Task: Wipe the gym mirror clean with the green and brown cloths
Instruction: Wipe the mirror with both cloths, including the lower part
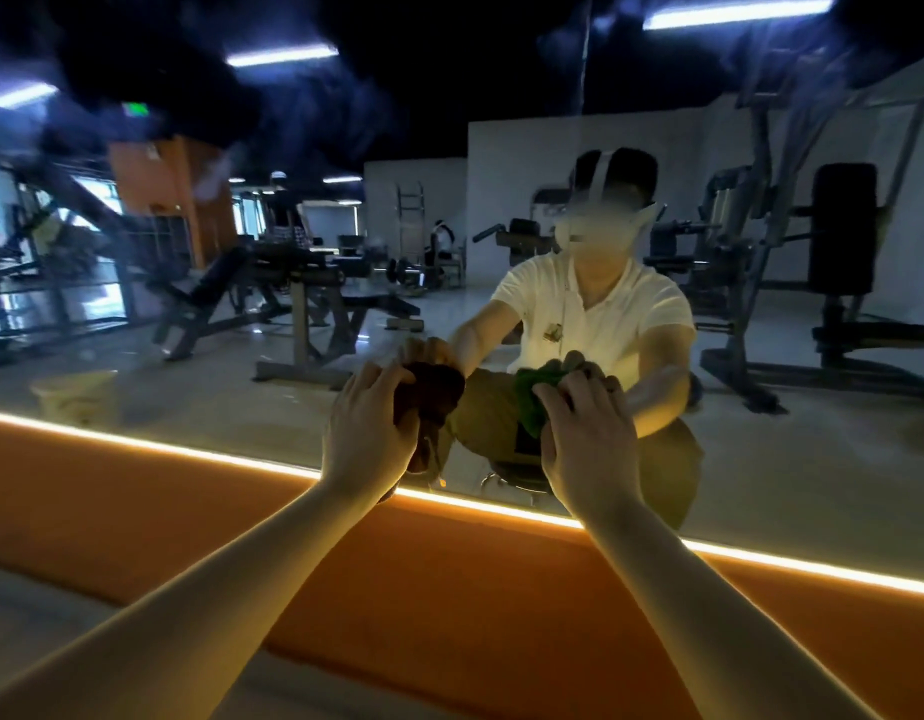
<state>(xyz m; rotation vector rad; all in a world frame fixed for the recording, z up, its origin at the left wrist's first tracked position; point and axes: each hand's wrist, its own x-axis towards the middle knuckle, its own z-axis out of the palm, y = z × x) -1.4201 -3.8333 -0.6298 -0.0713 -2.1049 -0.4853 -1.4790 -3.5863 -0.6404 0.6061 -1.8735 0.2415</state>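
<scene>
Most of the brown cloth [435, 391] is hidden behind the left hand [369, 433] that holds it; only its right side and a hanging tail show. The green cloth [528, 402] is likewise largely covered by the right hand [587, 441] gripping it. Both forearms are cut off by the bottom edge. The mirror [190, 356] runs out past the left, top and right edges. The reflected gym machines [839, 241] are dim and smeared. A pale yellow shape [75, 397] low on the left, perhaps a tub, is too blurred to name.
</scene>
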